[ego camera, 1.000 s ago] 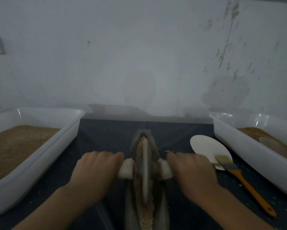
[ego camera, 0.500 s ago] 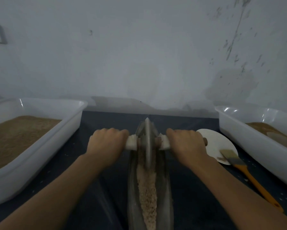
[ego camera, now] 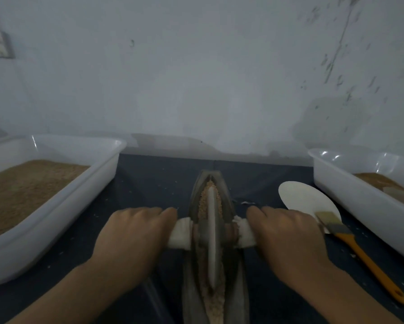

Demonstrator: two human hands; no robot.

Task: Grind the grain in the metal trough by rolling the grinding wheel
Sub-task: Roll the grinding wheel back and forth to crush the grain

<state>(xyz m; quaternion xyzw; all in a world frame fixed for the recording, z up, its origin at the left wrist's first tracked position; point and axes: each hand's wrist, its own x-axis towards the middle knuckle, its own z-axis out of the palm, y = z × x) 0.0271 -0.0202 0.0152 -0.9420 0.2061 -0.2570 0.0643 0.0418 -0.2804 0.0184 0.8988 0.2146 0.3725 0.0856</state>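
Squarely between both hands, the grinding wheel (ego camera: 211, 239) stands in the metal trough (ego camera: 239, 284) over grain (ego camera: 203, 202). Left hand (ego camera: 132, 239) and right hand (ego camera: 287, 239) each grip its wrapped axle.

Count: 2 hands, left (ego camera: 135, 239) and right (ego camera: 287, 239). 1 metal trough (ego camera: 237, 286). 1 grinding wheel (ego camera: 212, 237). 2 white tubs, left (ego camera: 32, 230) and right (ego camera: 360, 202). 1 brush (ego camera: 357, 251). 1 white disc (ego camera: 304, 197).

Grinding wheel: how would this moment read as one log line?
left hand grips handle | right hand grips handle | wheel in trough | grain inside
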